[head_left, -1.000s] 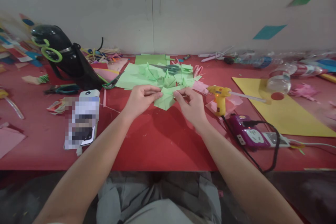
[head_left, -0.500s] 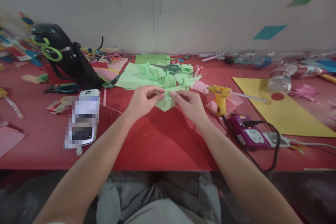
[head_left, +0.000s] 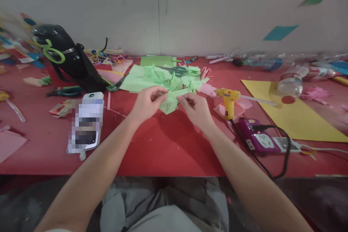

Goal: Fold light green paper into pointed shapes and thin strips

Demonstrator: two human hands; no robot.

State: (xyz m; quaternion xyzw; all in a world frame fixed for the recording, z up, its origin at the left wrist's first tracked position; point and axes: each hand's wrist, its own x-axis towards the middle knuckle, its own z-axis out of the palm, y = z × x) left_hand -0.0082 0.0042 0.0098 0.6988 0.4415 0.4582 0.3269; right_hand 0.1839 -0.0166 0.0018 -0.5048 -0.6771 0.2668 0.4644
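A creased piece of light green paper (head_left: 170, 102) is held up between my two hands over the red table (head_left: 163, 152). My left hand (head_left: 149, 103) pinches its left edge between thumb and fingers. On the other side, my right hand (head_left: 196, 108) grips the right edge the same way. Just behind the hands stand folded green paper pieces (head_left: 175, 83), with another folded piece (head_left: 157, 74) farther back. Dark-handled scissors (head_left: 178, 71) lie on flat green sheets (head_left: 136, 78) beyond them.
To the right are a yellow glue gun (head_left: 228, 102), a purple power adapter (head_left: 257, 139) with cables, a yellow sheet (head_left: 293, 119) and a plastic bottle (head_left: 289, 86). A phone (head_left: 86, 123), pliers (head_left: 65, 92) and a leaning black bottle (head_left: 73, 58) occupy the left.
The green paper has shifted slightly left and turned a little in my fingers. My fingertips are somewhat farther apart, with the left hand slightly to the left.
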